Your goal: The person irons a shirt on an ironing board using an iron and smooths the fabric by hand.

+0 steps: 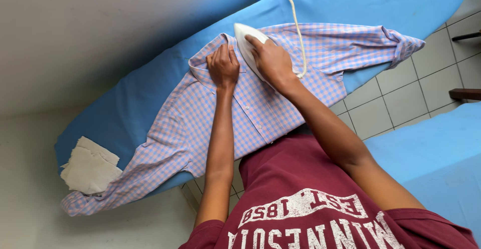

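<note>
Our right hand (270,58) was wrapped around the handle of a white iron (245,46), fingers curled shut on it, with the iron resting on the shirt (250,108) just below the collar. Our left hand (223,66) lay beside it, touching the iron's side, fingers bent and pressed down on the fabric at the collar. The iron's pale cord (296,26) ran up over the shirt toward the far edge of the board (125,108).

The shirt, checked in pink and blue, was spread flat across the blue board, one sleeve reaching the board's right end, the other trailing off its near left edge. A folded white cloth (90,166) sat at the left end, touching that sleeve's cuff. Grey floor tiles (396,101) showed beyond the near edge.
</note>
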